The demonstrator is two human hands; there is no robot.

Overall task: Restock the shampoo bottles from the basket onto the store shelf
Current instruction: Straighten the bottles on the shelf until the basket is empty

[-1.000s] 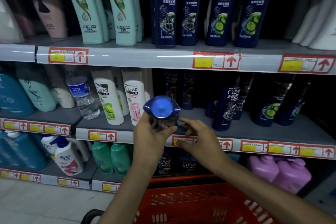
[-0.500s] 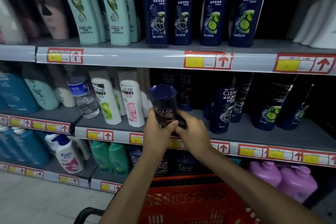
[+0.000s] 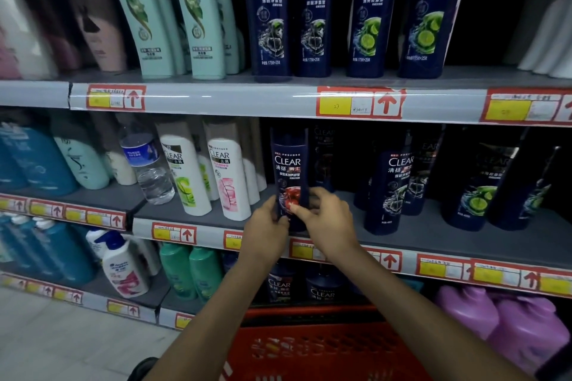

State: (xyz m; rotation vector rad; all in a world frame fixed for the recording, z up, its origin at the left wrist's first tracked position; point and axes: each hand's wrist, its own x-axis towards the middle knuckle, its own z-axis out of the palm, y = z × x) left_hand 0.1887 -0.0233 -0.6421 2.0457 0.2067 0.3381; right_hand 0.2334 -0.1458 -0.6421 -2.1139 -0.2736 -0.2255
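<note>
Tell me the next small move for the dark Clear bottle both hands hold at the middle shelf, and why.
Probably ease it back a little before letting go. The bottle stands upright, gripped low by the left hand and right hand, with its base seemingly at the middle shelf's front edge.

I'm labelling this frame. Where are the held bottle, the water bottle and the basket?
held bottle (image 3: 288,164): head view, on its front label.
water bottle (image 3: 140,150): head view, on its blue label.
basket (image 3: 309,348): head view, on its red mesh wall.
</note>
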